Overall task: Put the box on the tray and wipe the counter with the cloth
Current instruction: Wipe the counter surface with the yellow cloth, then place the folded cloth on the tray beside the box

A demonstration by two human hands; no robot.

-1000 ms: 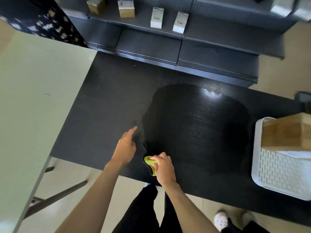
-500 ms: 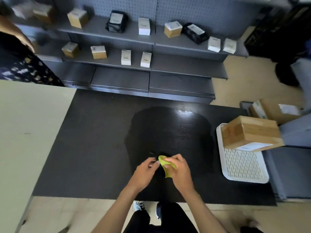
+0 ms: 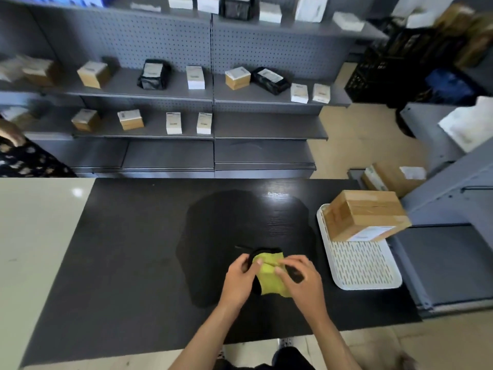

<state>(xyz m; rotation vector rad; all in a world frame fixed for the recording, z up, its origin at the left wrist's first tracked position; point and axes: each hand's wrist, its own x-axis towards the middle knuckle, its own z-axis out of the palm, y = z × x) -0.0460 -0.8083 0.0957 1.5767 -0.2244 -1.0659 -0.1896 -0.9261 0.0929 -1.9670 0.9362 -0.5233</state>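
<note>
This looks like a shop or a store room. Long grey shelves with a wall of little holes behind them hold small boxes and black bags, each with a label. In front is a big black counter, and more cardboard boxes sit on the floor.

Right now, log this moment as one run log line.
box: on tray | cloth: pinched by left hand and right hand above counter | wet patch: present
</note>
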